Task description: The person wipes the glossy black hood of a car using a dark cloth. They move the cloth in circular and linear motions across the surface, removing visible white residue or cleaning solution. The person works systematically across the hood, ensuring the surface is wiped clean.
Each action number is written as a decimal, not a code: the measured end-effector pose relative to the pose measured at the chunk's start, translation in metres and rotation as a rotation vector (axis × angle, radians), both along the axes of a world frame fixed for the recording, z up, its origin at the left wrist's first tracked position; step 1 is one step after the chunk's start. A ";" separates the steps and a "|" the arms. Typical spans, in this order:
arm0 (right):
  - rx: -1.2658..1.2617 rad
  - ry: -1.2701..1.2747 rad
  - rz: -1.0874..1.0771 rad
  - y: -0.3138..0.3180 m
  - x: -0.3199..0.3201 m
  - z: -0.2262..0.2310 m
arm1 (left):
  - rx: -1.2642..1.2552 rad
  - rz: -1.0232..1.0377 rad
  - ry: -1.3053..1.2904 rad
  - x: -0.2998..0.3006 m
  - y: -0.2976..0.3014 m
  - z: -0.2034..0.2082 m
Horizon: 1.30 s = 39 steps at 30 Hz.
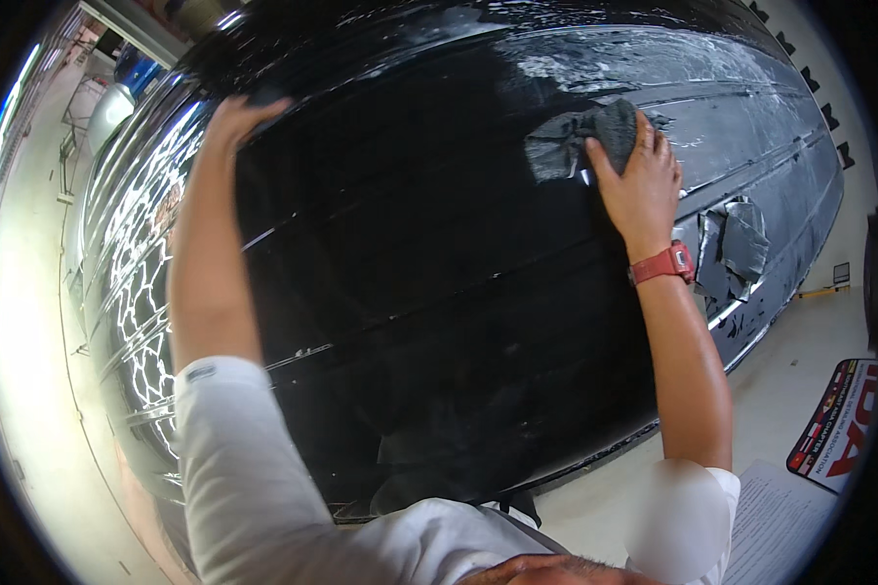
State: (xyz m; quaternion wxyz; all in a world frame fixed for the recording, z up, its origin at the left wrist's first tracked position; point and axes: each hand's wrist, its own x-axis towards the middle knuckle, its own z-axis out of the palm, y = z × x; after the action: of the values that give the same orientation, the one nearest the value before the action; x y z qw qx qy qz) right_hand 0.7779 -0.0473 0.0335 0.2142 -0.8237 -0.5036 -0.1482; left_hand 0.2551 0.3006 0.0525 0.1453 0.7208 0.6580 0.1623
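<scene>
A glossy black vehicle panel (410,244) with long straight creases fills the middle. My right hand (642,180) presses a bunched grey cloth (610,132) against its right side, thumb and fingers closed over it. Whitish, streaky residue (595,63) coats the panel above and to the right of the cloth. At the upper left, my left hand (247,117) reaches to the panel with its thumb stretched out. Motion smears it and its other fingers are mostly hidden. Something dark lies by the thumb, too unclear to name.
A crumpled grey piece (741,239), cloth or sheet, lies on the panel beside my right wrist, which wears a red watch (665,263). A printed board (839,419) and a text-covered sheet (776,526) are at the lower right. Pale floor (34,292) runs along the left.
</scene>
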 end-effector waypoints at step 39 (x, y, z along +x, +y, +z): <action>0.000 0.008 0.001 0.004 -0.008 0.002 | 0.235 0.158 -0.328 0.011 0.018 0.014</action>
State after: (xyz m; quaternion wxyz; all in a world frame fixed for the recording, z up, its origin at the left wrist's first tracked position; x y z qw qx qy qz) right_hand 0.7702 -0.0436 0.0359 0.2162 -0.8241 -0.5031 -0.1449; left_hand 0.2664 0.3182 0.0661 0.1520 0.6429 0.6566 0.3639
